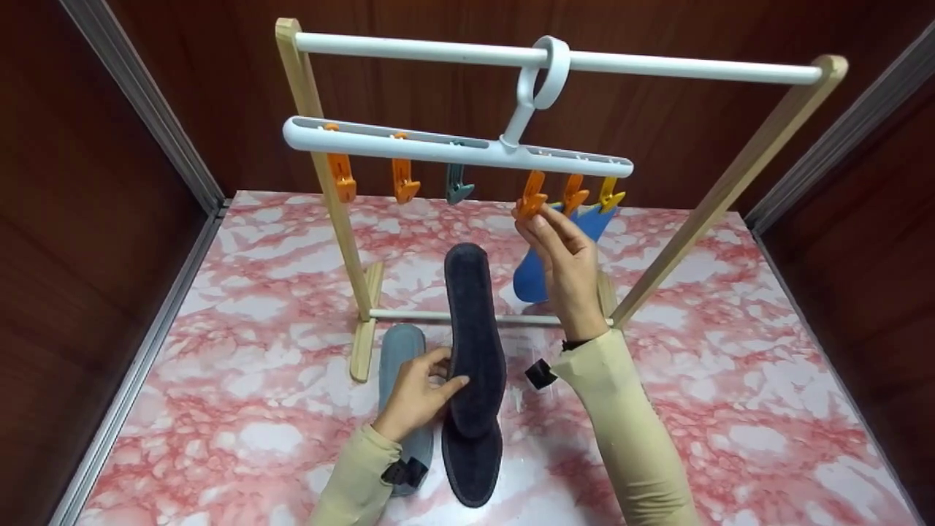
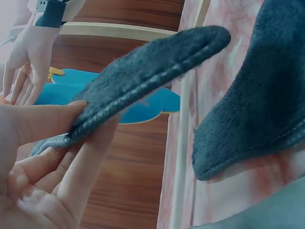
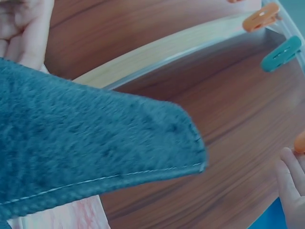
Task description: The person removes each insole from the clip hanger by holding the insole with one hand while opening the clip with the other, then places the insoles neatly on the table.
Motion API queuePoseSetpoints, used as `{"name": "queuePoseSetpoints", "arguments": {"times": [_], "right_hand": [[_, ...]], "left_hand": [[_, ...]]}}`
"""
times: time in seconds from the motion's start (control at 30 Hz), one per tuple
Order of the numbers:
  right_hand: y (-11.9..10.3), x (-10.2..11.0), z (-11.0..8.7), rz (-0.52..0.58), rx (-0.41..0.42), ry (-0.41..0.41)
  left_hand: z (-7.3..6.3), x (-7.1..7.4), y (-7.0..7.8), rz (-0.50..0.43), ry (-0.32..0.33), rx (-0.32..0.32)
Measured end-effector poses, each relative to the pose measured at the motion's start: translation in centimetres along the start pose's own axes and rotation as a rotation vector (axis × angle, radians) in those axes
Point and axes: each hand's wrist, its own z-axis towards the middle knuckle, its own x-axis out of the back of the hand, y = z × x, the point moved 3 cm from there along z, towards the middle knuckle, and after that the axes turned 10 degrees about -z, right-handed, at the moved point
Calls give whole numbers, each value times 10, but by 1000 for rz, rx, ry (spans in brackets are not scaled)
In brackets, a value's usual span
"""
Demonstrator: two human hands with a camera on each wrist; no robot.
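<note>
My left hand pinches a dark, fuzzy insole along its left edge, thumb on its face, and holds it raised. A second dark insole lies on the table below it, partly covered. My right hand is up at the hanger, thumb and fingers pinching an orange clip. In the left wrist view the held insole slants between thumb and fingers. In the right wrist view it fills the left side, apart from the right hand and its clip.
A white clip hanger hangs from the top rod of a wooden-sided rack. Blue insoles hang from its right-end clips. Orange clips and a teal clip hang further left. A grey insole lies under the left forearm.
</note>
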Motion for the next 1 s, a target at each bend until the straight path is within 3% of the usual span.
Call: {"name": "queuePoseSetpoints", "arguments": {"times": [0.27,0.57,1.0], "right_hand": [[7,7,-5,-40,-29,-35],[10,14,-11,-81,-45,-40],[16,28,-20,-70,-65,-15]], "left_hand": [[-9,-2,-10,-4,-49,92],[-16,-7,-19,-70,-86,183],[-28,-14,-38,-71,-116,245]]}}
